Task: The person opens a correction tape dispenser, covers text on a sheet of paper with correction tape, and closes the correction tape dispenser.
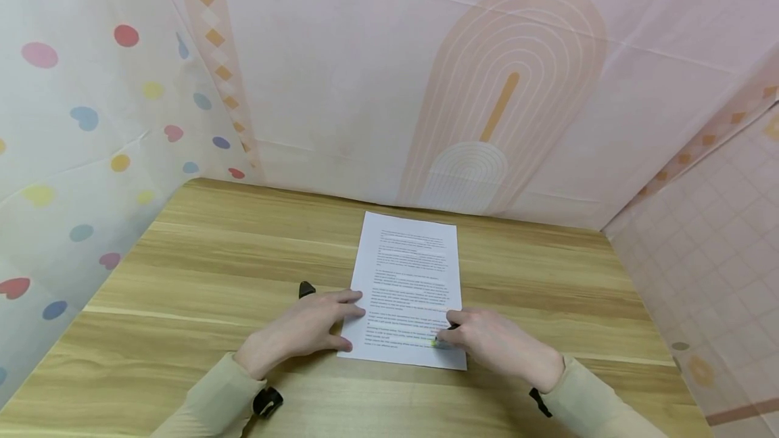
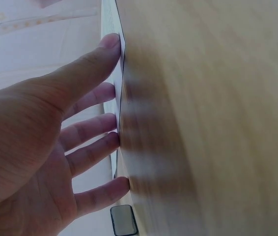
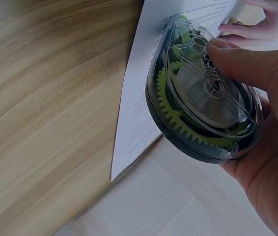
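A printed sheet of paper (image 1: 414, 255) lies on the wooden table, with lines of text running across it. Near the sheet's lower right edge my right hand (image 1: 505, 347) holds a correction tape dispenser (image 3: 203, 93). Its clear, dark-edged case shows a green gear inside, and the thumb presses on the side of the case. The dispenser's tip points down at the lower lines of text; whether it touches them I cannot tell. My left hand (image 1: 304, 326) rests with spread fingers at the sheet's left edge, several fingertips on the paper and the little finger (image 2: 102, 196) beside it.
Just beyond the left hand is a small black object (image 1: 306, 288), its kind unclear. The wooden table (image 1: 243, 242) extends around the sheet. Patterned cloth hangings (image 1: 341, 86) stand at the back and both sides.
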A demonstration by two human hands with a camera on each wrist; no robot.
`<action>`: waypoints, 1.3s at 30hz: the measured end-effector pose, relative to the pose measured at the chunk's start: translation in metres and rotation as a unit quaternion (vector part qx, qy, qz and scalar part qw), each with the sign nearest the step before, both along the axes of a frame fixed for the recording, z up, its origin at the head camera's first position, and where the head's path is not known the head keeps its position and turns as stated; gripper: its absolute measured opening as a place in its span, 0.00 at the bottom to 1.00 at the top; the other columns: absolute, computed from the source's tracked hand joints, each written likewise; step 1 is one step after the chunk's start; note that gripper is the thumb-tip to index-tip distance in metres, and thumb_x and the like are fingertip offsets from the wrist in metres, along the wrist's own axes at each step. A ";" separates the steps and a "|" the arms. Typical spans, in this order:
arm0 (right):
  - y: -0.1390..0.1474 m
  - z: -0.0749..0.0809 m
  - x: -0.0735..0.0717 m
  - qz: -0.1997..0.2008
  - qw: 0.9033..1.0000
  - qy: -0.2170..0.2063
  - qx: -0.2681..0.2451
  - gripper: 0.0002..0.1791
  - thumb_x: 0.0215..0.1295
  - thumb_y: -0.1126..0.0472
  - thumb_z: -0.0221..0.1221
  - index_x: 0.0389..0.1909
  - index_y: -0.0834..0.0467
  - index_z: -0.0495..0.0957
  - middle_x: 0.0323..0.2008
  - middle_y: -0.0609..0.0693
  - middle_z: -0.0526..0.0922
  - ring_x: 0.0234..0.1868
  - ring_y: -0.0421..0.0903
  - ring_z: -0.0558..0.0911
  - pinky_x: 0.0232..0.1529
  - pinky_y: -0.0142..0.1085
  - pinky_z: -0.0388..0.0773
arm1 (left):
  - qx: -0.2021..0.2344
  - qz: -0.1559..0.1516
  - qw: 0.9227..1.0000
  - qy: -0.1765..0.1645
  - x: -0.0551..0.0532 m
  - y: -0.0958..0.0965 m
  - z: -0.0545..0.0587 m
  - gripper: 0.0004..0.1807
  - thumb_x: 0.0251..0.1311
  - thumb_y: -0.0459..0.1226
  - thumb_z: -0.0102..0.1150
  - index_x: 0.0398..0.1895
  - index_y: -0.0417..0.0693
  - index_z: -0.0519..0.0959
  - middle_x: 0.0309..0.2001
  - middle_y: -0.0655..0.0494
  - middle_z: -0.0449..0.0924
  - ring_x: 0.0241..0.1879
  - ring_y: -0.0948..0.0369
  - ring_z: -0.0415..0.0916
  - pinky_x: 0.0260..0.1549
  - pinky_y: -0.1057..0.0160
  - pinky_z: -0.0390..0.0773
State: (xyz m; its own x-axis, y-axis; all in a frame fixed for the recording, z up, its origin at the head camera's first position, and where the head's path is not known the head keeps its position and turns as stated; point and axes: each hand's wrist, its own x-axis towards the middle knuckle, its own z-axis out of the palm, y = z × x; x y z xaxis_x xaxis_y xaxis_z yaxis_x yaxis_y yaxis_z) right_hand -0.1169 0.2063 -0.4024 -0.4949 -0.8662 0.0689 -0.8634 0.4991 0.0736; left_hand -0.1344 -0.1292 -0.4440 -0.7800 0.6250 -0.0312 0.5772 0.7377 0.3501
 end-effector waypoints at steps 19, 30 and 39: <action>0.011 0.002 0.003 -0.011 1.000 0.001 0.007 0.15 0.59 0.72 0.69 0.35 0.47 0.85 0.24 0.41 0.68 0.26 0.33 0.55 0.25 0.22 0.55 | 0.000 0.003 1.000 -0.001 0.000 -0.001 0.000 0.30 0.55 0.47 0.79 0.61 0.48 0.85 0.71 0.45 0.78 0.70 0.44 0.78 0.67 0.44 0.79; 0.016 0.001 0.004 -0.014 1.000 -0.002 0.000 0.13 0.61 0.71 0.68 0.34 0.47 0.84 0.23 0.40 0.65 0.26 0.33 0.54 0.25 0.22 0.54 | -0.002 0.002 1.000 -0.002 0.001 0.000 0.001 0.30 0.55 0.46 0.79 0.61 0.48 0.85 0.71 0.44 0.78 0.70 0.44 0.78 0.66 0.43 0.80; 0.020 0.002 0.004 -0.017 1.000 -0.015 -0.003 0.11 0.62 0.68 0.69 0.36 0.47 0.86 0.25 0.40 0.71 0.27 0.32 0.59 0.26 0.21 0.59 | -0.003 -0.001 1.000 0.001 0.000 -0.001 0.001 0.30 0.55 0.46 0.79 0.61 0.48 0.85 0.71 0.44 0.79 0.69 0.44 0.78 0.66 0.43 0.80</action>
